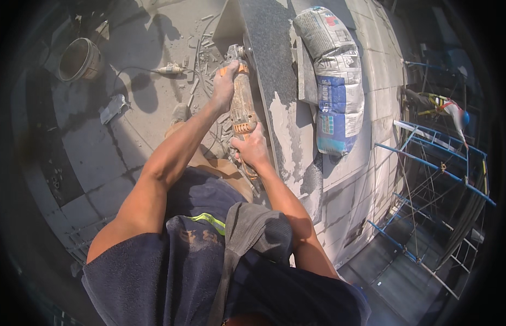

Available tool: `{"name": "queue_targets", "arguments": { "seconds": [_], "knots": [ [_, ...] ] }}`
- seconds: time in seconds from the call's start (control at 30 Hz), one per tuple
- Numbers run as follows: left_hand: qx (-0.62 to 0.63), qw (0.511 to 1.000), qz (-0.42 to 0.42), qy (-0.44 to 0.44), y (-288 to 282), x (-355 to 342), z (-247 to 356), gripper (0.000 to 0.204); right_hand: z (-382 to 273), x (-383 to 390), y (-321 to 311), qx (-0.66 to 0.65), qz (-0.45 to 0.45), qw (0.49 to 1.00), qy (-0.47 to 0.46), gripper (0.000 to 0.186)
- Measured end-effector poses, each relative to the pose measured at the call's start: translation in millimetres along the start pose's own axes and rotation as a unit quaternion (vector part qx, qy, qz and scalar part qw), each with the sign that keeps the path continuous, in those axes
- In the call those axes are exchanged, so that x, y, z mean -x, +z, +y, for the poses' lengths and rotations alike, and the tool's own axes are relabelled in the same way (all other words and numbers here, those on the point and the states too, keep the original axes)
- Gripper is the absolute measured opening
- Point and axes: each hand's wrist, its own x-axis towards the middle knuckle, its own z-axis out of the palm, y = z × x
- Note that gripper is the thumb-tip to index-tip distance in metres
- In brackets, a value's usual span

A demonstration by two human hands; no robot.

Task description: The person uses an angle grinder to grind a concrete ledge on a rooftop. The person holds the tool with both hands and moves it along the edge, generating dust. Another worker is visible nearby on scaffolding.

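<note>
Grinder (pixel 243 106): at left edge of slab (pixel 269 54), contact unclear
Left hand (pixel 223 88): wrapped round grinder front
Right hand (pixel 253 146): gripping grinder rear
Bag (pixel 340 89): right of grinder
Bucket (pixel 92 64): on floor (pixel 98 168), well left

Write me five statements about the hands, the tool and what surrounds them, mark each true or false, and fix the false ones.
1. The left hand and right hand both grip the angle grinder. True.
2. The right hand is nearer the grinder's head. False: the left hand is nearer the head.
3. A white-and-blue bag lies right of the grinder. True.
4. The bucket is right of the grinder. False: the bucket is to its left.
5. Another person, in a blue helmet, is near blue scaffolding. True.
</note>
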Motion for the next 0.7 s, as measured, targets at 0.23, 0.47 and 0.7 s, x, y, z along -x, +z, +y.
{"name": "queue_targets", "arguments": {
  "seconds": [0.23, 0.47, 0.7],
  "knots": [
    [0.037, 0.999, -0.026, 0.031, -2.7, -38.9, 9.1, 0.034, -13.9, -33.6, 3.5, 0.013, 0.017, 1.000, -0.022, 0.048],
    [0.022, 1.000, -0.001, 0.016, 0.4, -50.7, 12.9, 0.036, -24.0, -42.3, 2.9, 0.042, 0.023, 0.999, -0.003, 0.051],
    [0.010, 1.000, -0.013, 0.027, 1.1, -11.7, 5.7, 0.034, -4.2, -15.9, 0.3, 0.013, 0.002, 1.000, -0.003, 0.050]
  ]
}}
